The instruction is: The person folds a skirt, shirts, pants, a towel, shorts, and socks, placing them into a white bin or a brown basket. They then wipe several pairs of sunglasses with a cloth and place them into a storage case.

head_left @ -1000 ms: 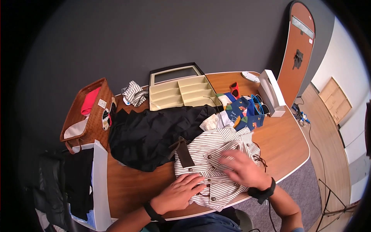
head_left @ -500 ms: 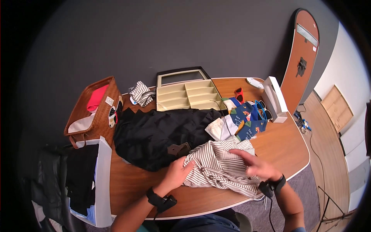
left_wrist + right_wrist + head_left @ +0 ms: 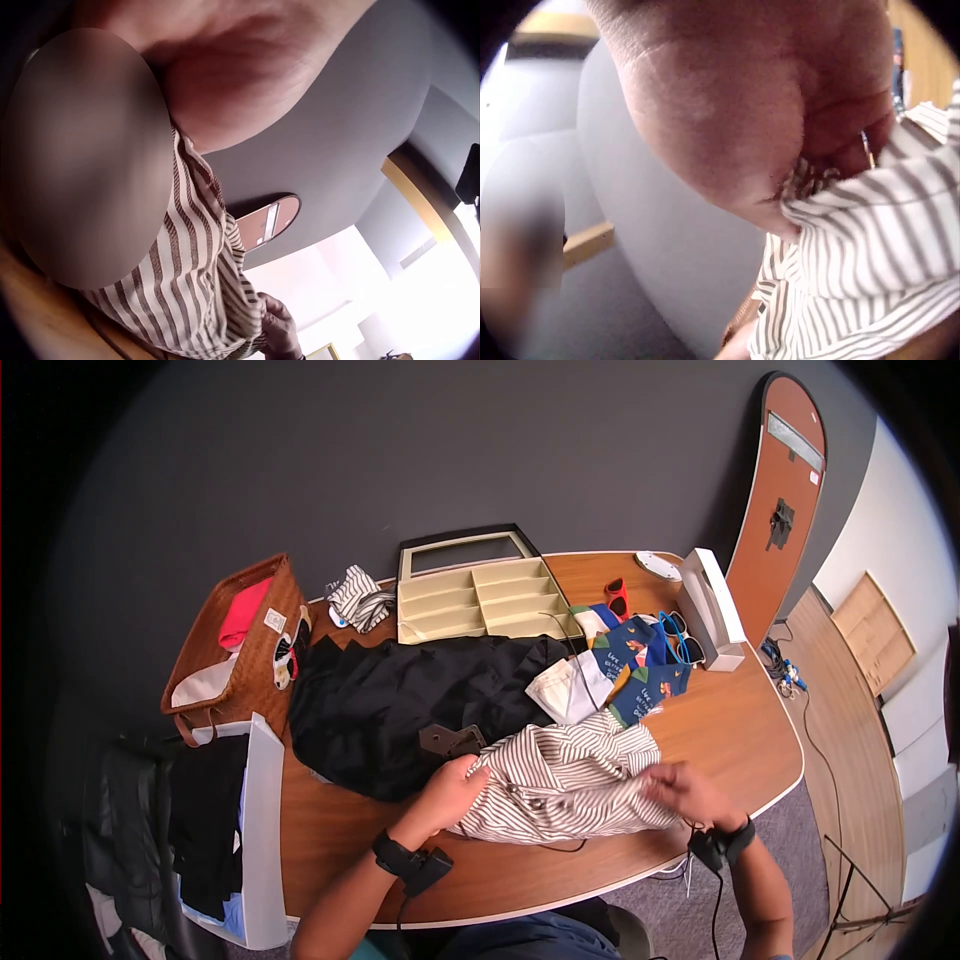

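A brown-and-white striped garment with dark buttons lies bunched near the table's front edge. My left hand grips its left edge, thumb over the cloth. At its right side my right hand pinches the fabric; in the right wrist view a fold of the striped cloth runs into the curled fingers of that hand. The left wrist view has the stripes stretching from beneath my left palm across to the right hand. Black cloth with a dark brown strap piece lies just behind.
Patterned socks, red sunglasses, blue glasses and a white box sit at back right. Behind the black cloth stands a compartment case. A wicker basket and a white bin holding clothes are at left.
The striped garment went from lying spread out, buttons up, to being gathered and folded over. My left hand took hold of its left edge; my right hand moved right and grasped the other side.
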Available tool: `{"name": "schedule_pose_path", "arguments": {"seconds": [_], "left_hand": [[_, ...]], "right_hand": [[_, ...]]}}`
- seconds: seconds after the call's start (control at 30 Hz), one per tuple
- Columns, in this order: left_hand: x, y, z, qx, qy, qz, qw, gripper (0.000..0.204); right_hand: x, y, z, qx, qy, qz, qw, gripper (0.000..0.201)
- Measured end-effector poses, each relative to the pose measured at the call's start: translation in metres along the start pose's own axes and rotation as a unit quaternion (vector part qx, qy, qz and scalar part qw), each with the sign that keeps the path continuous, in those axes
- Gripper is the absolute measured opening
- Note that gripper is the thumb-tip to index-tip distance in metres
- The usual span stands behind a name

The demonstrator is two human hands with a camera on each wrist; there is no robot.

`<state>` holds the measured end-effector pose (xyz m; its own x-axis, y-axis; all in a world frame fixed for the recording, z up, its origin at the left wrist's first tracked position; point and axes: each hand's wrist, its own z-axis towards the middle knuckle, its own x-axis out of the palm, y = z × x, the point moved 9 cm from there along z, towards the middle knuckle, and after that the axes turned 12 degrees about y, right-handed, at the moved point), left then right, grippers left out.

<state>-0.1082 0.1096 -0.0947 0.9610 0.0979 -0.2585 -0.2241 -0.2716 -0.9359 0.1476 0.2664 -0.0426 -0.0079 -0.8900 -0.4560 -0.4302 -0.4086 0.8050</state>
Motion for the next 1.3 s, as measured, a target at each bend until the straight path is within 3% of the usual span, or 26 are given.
{"name": "schedule_pose_path", "arguments": {"seconds": [0.07,0.1,0.13,0.17,0.2,0.27,0.3,0.33,0.4,0.43,0.47,0.5,0.53,0.6,0.67,0.73,0.8,0.87,0.93,0.97,1.03,1.07,1.1,1.13,1.2,1.3], "left_hand": [[-0.003,-0.013,-0.002,-0.019,-0.015,0.118,0.993,0.03],[0.0,-0.023,-0.005,-0.02,-0.018,0.119,0.993,0.03],[0.002,-0.03,-0.009,-0.069,-0.037,0.213,0.974,0.031],[-0.001,-0.033,-0.012,-0.119,-0.057,0.304,0.943,0.032],[-0.001,-0.026,-0.014,-0.122,-0.06,0.302,0.943,0.032],[-0.004,-0.05,-0.025,0.033,-0.191,0.427,0.883,0.036],[-0.005,-0.05,-0.028,0.018,-0.202,0.45,0.87,0.047],[-0.005,-0.048,-0.029,0.017,-0.203,0.449,0.87,0.047],[-0.006,-0.046,-0.031,0.011,-0.213,0.436,0.874,0.061],[-0.006,-0.049,-0.031,0.011,-0.214,0.436,0.874,0.061],[-0.009,-0.043,-0.028,-0.029,-0.191,0.382,0.904,0.067],[-0.01,-0.035,-0.026,-0.068,-0.166,0.325,0.929,0.074],[-0.009,-0.036,-0.027,-0.068,-0.167,0.325,0.928,0.074],[-0.012,-0.039,-0.03,0.002,-0.181,0.231,0.956,0.08],[-0.014,-0.033,-0.034,0.045,-0.193,0.205,0.958,0.077],[-0.009,-0.041,-0.037,0.133,-0.158,0.11,0.972,0.071],[0.005,-0.077,-0.055,0.252,-0.188,0.231,0.921,0.058],[0.029,-0.095,-0.066,0.322,-0.137,0.255,0.901,0.046],[0.048,-0.12,-0.079,0.379,-0.123,0.375,0.837,0.027],[0.051,-0.123,-0.076,0.388,-0.106,0.37,0.837,0.026],[0.048,-0.127,-0.071,0.397,-0.094,0.366,0.836,0.025],[0.036,-0.131,-0.066,0.399,-0.095,0.314,0.856,0.025],[0.025,-0.134,-0.062,0.4,-0.095,0.26,0.874,0.025],[0.012,-0.139,-0.062,0.384,-0.116,0.233,0.886,0.028],[-0.023,-0.16,-0.074,0.389,-0.177,0.185,0.885,0.049],[-0.069,-0.145,-0.076,0.402,-0.183,-0.136,0.887,0.083]], "right_hand": [[-0.014,-0.014,0.019,0.012,-0.036,0.04,0.998,0.016],[-0.014,-0.023,0.033,0.044,-0.029,-0.086,0.995,0.016],[-0.013,-0.02,0.042,0.074,-0.022,-0.212,0.974,0.018],[-0.012,-0.01,0.04,0.075,-0.034,-0.249,0.965,0.02],[-0.007,-0.005,0.041,0.072,-0.03,-0.25,0.965,0.02],[-0.01,0.014,0.032,0.06,-0.139,-0.353,0.923,0.021],[-0.007,0.032,0.028,0.053,-0.148,-0.413,0.897,0.032],[-0.003,0.053,0.022,0.052,-0.147,-0.414,0.897,0.032],[0.015,0.125,0.012,-0.102,-0.158,-0.319,0.929,0.049],[0.032,0.132,0.021,-0.16,-0.123,-0.302,0.932,0.059],[0.048,0.137,0.03,-0.218,-0.088,-0.285,0.929,0.07],[0.058,0.14,0.041,-0.202,-0.067,-0.323,0.922,0.084],[0.057,0.136,0.05,-0.204,-0.067,-0.324,0.921,0.084],[0.046,0.116,0.082,-0.159,-0.121,-0.364,0.91,0.095],[0.041,0.088,0.107,-0.117,-0.057,-0.304,0.944,0.11],[0.042,0.085,0.111,-0.101,-0.027,-0.313,0.944,0.114],[0.039,0.093,0.113,-0.127,-0.029,-0.329,0.935,0.111],[0.036,0.098,0.116,-0.152,-0.032,-0.342,0.927,0.108],[0.046,0.1,0.122,-0.225,0.103,-0.154,0.957,0.1],[0.051,0.101,0.12,-0.223,0.151,-0.088,0.959,0.09],[0.057,0.077,0.132,-0.213,0.224,-0.085,0.947,0.069],[0.06,0.082,0.131,-0.189,0.265,-0.101,0.94,0.062],[0.045,0.088,0.122,-0.159,0.219,-0.093,0.958,0.056],[0.038,0.096,0.122,-0.202,0.196,-0.034,0.959,0.058],[0.02,0.118,0.111,-0.136,0.155,0.037,0.978,0.06],[-0.008,0.146,0.091,-0.156,0.062,0.089,0.982,0.051]]}}
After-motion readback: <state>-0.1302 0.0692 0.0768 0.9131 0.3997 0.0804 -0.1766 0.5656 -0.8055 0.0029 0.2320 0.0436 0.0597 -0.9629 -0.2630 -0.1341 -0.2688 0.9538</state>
